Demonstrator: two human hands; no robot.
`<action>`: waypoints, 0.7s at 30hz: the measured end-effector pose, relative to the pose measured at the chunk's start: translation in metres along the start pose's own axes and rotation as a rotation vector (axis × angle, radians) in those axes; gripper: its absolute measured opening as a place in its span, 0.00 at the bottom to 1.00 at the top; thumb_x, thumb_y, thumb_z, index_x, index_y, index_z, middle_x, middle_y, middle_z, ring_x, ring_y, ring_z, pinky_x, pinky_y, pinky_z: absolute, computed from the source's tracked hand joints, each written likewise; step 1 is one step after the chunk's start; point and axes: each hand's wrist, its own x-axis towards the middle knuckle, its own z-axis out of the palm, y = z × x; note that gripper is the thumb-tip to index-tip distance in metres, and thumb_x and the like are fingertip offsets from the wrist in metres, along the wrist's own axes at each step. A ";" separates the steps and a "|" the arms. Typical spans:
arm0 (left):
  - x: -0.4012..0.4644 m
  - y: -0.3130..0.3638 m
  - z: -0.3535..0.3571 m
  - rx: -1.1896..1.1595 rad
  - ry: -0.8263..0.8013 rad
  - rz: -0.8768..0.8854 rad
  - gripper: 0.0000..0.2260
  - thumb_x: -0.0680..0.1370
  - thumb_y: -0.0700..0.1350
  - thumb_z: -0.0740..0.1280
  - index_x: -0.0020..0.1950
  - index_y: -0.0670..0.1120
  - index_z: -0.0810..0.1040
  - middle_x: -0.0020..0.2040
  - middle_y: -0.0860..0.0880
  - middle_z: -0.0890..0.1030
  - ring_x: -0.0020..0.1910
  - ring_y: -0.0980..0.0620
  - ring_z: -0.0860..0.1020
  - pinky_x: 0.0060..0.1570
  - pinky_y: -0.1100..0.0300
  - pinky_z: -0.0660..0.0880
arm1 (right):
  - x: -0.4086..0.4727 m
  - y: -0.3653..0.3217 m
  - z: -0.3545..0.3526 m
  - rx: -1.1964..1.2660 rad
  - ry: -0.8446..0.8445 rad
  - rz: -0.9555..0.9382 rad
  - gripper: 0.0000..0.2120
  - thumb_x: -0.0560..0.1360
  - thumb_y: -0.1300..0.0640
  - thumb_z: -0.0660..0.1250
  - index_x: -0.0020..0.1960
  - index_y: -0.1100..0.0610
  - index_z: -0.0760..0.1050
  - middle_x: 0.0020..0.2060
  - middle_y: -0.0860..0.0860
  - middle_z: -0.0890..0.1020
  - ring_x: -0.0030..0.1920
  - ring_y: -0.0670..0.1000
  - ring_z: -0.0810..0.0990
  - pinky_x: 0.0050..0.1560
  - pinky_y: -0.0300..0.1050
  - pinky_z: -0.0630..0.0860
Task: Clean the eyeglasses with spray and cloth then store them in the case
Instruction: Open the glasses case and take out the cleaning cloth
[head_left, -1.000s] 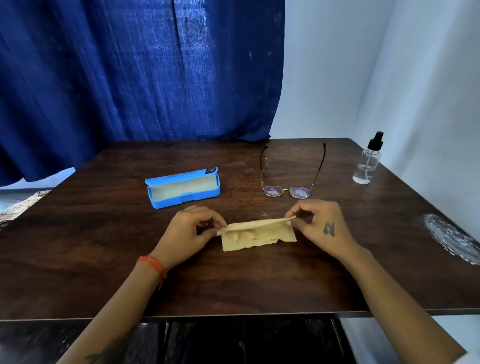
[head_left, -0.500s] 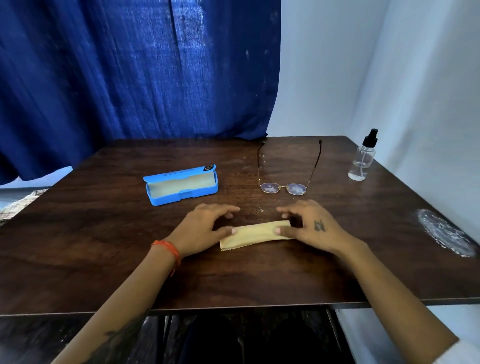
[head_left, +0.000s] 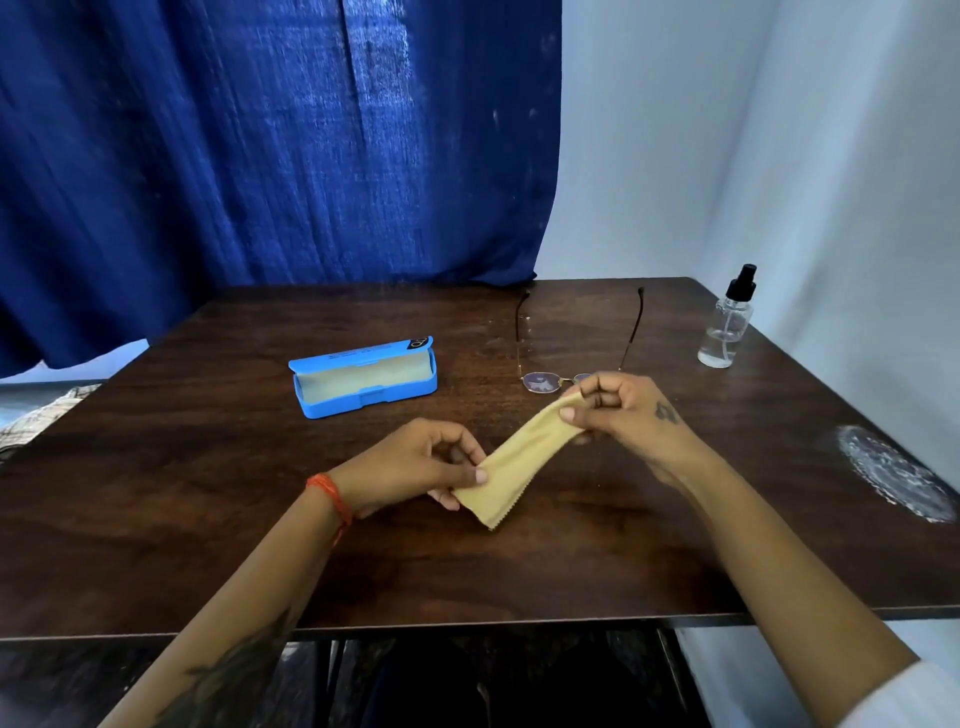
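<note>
While both hands pinch it, the folded yellow cloth (head_left: 519, 452) stretches slantwise above the table (head_left: 208, 519): the left hand (head_left: 410, 470) grips its near end between thumb and fingers, the right hand (head_left: 621, 410) its far, raised end. Just behind the right hand lie the eyeglasses (head_left: 550, 382), temples open and pointing away. Left of them sits the blue case (head_left: 363, 376), lid open, its pale lining bare. By the far right edge stands the spray bottle (head_left: 724, 327), a little clear liquid inside. Bare wood spreads before the hands.
</note>
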 end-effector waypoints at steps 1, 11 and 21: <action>0.000 0.000 0.002 0.004 -0.045 -0.024 0.07 0.72 0.40 0.70 0.49 0.42 0.78 0.38 0.49 0.81 0.36 0.55 0.80 0.34 0.66 0.77 | 0.005 -0.001 0.002 -0.073 0.009 -0.003 0.07 0.69 0.67 0.72 0.46 0.63 0.79 0.38 0.56 0.83 0.37 0.48 0.82 0.34 0.36 0.79; 0.009 -0.002 0.009 0.147 0.155 -0.033 0.10 0.71 0.42 0.72 0.50 0.44 0.78 0.42 0.49 0.81 0.32 0.58 0.79 0.29 0.67 0.76 | 0.011 0.004 0.050 -0.889 0.056 -0.534 0.07 0.67 0.66 0.67 0.41 0.58 0.80 0.41 0.53 0.81 0.43 0.53 0.79 0.42 0.39 0.69; 0.032 -0.013 0.014 0.456 0.387 0.276 0.12 0.77 0.44 0.65 0.60 0.49 0.77 0.58 0.52 0.79 0.52 0.60 0.75 0.46 0.81 0.64 | -0.002 0.015 0.041 -0.655 -0.002 -0.338 0.06 0.71 0.49 0.69 0.44 0.49 0.83 0.40 0.43 0.81 0.41 0.42 0.78 0.45 0.45 0.76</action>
